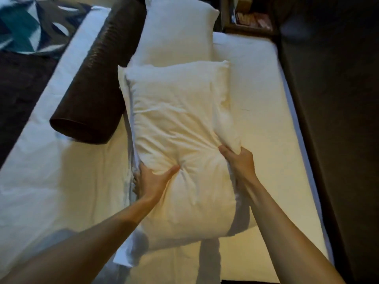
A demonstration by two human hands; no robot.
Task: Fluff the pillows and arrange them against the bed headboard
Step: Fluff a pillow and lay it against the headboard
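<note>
A large white pillow (176, 124) is held above the white bed (61, 181), its long axis running away from me. My left hand (152, 181) grips its left edge, thumb pressed into the top and fingers underneath. On the right edge my right hand (241, 160) pinches a fold of the cover. A second white pillow (176, 31) lies further up the bed, partly covered by the held one. The dark headboard (332, 119) runs along the right side of the bed.
A dark brown cylindrical bolster (96, 87) lies diagonally on the bed, left of the pillows. A wooden nightstand (248, 17) with small items stands at the top right. Patterned carpet (26, 27) shows at the top left.
</note>
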